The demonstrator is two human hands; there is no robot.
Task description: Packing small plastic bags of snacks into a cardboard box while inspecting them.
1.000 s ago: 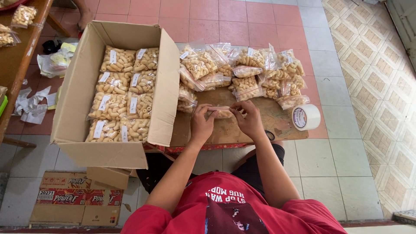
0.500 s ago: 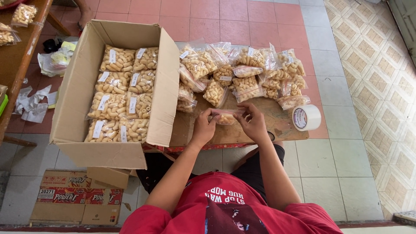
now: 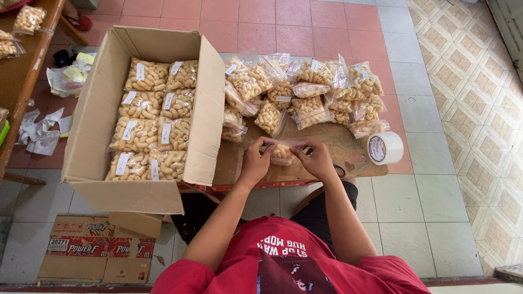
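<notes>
At my far left the open box (image 3: 98, 136) is sitting on the worktop (image 3: 354, 158) edge, already lined with labelled snack bags (image 3: 150, 122) lying flat in two columns, and I am judging it nearly full on this layer. Just to its right, my left hand (image 3: 256, 160) is pinching the left end of the top of one small bag (image 3: 283, 152), fingers closed on the plastic. That bag is lying on the worktop right in front of me, between both hands, below the loose pile (image 3: 305, 92) of filled bags heaped at the back. My right hand (image 3: 317, 158) is gripping the other end of the same top edge, fingers closed too. I am judging that I am pressing the seal shut along the mouth of the bag; whether it is fully closed I cannot tell, since my fingers are covering it. The next move calls for running the pinch evenly along the strip without crushing the snacks inside. Farther right, a roll of tape (image 3: 385, 147) is standing near the worktop's edge, well apart from my hands.
</notes>
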